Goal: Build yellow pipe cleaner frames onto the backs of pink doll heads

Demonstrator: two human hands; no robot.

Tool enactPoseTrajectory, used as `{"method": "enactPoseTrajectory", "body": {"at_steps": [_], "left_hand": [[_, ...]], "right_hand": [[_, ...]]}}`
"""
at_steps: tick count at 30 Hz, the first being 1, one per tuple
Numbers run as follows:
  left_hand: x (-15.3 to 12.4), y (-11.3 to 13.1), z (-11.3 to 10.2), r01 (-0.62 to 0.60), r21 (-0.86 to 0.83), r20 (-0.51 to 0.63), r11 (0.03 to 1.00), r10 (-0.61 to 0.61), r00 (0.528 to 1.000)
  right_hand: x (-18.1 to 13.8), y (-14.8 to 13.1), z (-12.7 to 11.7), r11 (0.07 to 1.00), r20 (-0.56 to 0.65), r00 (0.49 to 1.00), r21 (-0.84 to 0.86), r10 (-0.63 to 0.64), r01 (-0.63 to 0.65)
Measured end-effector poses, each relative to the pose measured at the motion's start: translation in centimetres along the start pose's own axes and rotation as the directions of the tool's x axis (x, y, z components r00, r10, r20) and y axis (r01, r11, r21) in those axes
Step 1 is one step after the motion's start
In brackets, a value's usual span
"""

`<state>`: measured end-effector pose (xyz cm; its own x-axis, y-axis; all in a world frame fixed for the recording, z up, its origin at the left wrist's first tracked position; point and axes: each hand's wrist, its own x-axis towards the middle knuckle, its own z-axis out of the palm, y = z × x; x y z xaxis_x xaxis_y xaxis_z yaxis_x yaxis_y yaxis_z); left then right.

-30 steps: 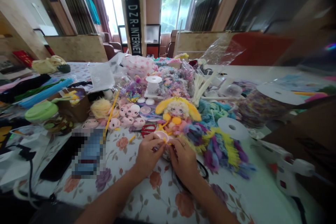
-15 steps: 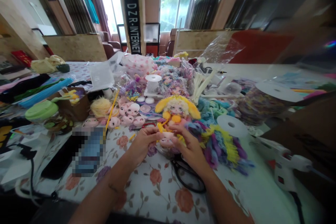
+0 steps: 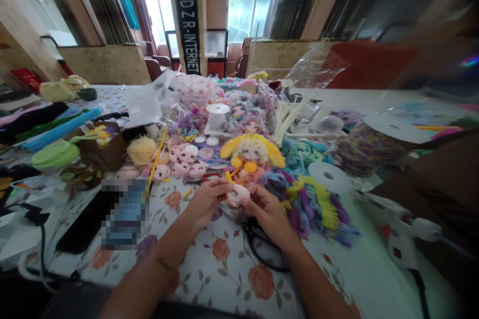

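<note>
Between my two hands is a pale doll face (image 3: 238, 196), tilted, with a painted eye showing. My left hand (image 3: 210, 198) pinches its left side, and a short yellow piece (image 3: 228, 177) sticks up by those fingertips. My right hand (image 3: 266, 204) grips the right edge with thumb and fingers. Just behind them sits a finished doll with yellow floppy ears (image 3: 251, 151). Black-handled scissors (image 3: 267, 251) lie under my right wrist, their blades partly hidden. Several loose doll faces (image 3: 180, 161) are grouped to the left, near red-handled scissors (image 3: 211, 177).
A phone (image 3: 127, 217) and a black slab (image 3: 84, 222) lie at left. Colourful yarn (image 3: 318, 204) and a white spool (image 3: 329, 176) are at right, with a glue gun (image 3: 406, 234) farther out. Bagged dolls (image 3: 239, 109) heap up behind. Flowered cloth (image 3: 209, 279) covers the table.
The doll face has turned in my hands, so more of its painted front shows. My right fingers have drawn in closer around its edge.
</note>
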<state>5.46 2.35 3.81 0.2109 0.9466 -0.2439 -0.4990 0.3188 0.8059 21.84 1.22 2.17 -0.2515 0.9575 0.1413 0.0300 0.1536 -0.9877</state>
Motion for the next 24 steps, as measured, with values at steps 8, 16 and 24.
{"method": "enactPoseTrajectory", "body": {"at_steps": [8,16,24], "left_hand": [[0.2,0.2,0.1,-0.075,0.073,-0.029,0.995,0.077,0.997],[0.6,-1.1,-0.2,-0.016,-0.035,-0.014,0.999,0.016,1.000],[0.2,-1.6,-0.5,-0.057,0.071,0.114,0.996,0.049,0.992]], "right_hand": [[-0.3,0.5,0.1,0.996,-0.006,0.999,0.081,0.037,-0.036],[-0.7,1.1,0.3,0.978,-0.023,0.993,0.179,0.113,-0.107],[-0.5,2.3,0.5,0.986,-0.102,0.994,0.169,0.028,-0.011]]}}
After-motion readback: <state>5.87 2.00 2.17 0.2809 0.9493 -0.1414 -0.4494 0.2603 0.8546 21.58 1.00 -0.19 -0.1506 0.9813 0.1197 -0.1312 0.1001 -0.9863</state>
